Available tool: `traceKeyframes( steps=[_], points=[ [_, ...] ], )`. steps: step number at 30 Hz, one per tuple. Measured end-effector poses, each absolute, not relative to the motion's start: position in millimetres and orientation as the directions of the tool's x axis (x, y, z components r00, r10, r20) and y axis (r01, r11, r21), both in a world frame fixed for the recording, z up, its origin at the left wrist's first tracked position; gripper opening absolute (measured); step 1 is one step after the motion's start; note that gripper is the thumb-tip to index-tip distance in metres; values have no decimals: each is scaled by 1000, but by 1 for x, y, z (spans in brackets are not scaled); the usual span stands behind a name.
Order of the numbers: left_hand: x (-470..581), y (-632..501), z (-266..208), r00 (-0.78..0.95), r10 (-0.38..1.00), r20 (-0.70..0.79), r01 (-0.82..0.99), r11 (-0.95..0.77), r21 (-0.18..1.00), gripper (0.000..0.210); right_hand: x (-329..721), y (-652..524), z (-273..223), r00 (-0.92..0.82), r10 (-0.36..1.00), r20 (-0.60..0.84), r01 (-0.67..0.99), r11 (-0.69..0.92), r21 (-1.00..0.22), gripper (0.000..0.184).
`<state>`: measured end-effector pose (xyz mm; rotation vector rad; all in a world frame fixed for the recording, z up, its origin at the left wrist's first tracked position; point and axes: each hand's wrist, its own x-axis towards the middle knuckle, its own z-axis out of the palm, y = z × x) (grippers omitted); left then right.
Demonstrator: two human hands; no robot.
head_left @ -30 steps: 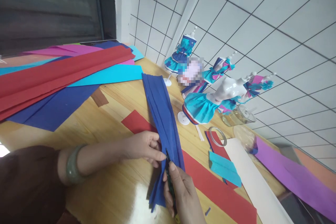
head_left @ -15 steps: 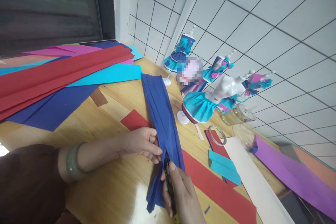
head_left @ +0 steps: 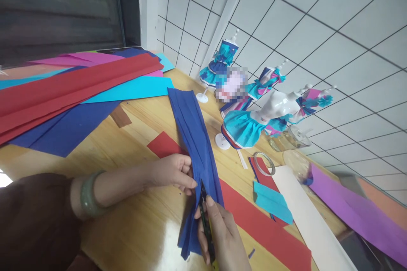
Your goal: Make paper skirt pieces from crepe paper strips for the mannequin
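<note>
A long folded strip of blue crepe paper lies across the wooden table in front of me. My left hand pinches its left edge between thumb and fingers, near the middle. From the lower right, my right hand grips dark scissors with a bit of yellow at the handle end. The blades point up the strip and rest at the paper close to my left fingertips; their lower part is hidden by my right hand. Red paper lies beneath and to the right of the blue strip.
Stacked coloured paper covers the table's far left. Small dress forms in paper dresses stand at the back by the tiled wall. Right of them are a clear tape roll, a turquoise piece, white paper and purple paper.
The blue strip's far end has shifted slightly left. Both hands stay nearly in place, the left still pinching the paper and the right still holding the scissors.
</note>
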<state>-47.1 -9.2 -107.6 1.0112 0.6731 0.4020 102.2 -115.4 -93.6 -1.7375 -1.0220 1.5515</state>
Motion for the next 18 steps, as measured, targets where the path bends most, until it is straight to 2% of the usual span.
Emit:
traceKeyframes(
  steps=[4,18],
  points=[
    [-45,-11,-108,740,601,-303,18,433,901,23,102,-113,-94,28,845,-535,158,-532,-832,60],
    [-46,-13,-115,756,600,-260,-32,431,902,19,102,-112,-95,55,879,-474,253,-471,-845,61]
  ],
)
